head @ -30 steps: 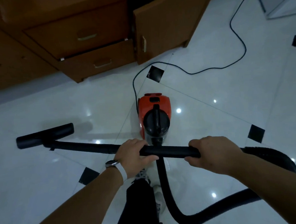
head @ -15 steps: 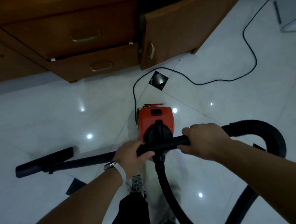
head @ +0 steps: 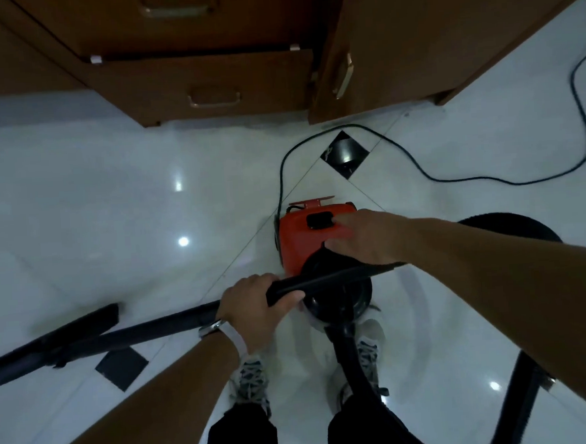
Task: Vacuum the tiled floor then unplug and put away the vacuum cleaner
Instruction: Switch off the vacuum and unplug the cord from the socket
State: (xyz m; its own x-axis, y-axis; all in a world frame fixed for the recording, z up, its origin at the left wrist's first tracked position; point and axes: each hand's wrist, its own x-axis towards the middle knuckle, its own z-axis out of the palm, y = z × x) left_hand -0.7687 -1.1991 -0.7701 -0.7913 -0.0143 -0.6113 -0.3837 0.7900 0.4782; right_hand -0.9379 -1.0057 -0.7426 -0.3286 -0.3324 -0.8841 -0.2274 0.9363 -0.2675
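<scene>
A red and black canister vacuum cleaner [head: 301, 245] stands on the white tiled floor [head: 113, 215] just ahead of my feet. My left hand [head: 255, 306] grips the black wand [head: 160, 326], which runs left to the floor nozzle [head: 52, 343] lying on the tiles. My right hand [head: 364, 238] is off the wand and rests on top of the red body, its fingers beside the black switch [head: 319, 220]. The black hose [head: 355, 362] leaves the canister's front and loops round to the right. The power cord [head: 488, 177] trails from the vacuum's back toward the upper right.
A wooden cabinet [head: 207, 83] with drawers and an open door [head: 338, 81] stands directly ahead of the vacuum. Black diamond inlays [head: 344, 153] mark the tile corners. My two sneakers [head: 249, 379] stand behind the canister, and the hose loop [head: 526, 410] crosses the floor at right.
My right hand let go of the wand and moved forward onto the vacuum's red top by the switch. My head came closer and lower over the vacuum; my left hand still holds the wand.
</scene>
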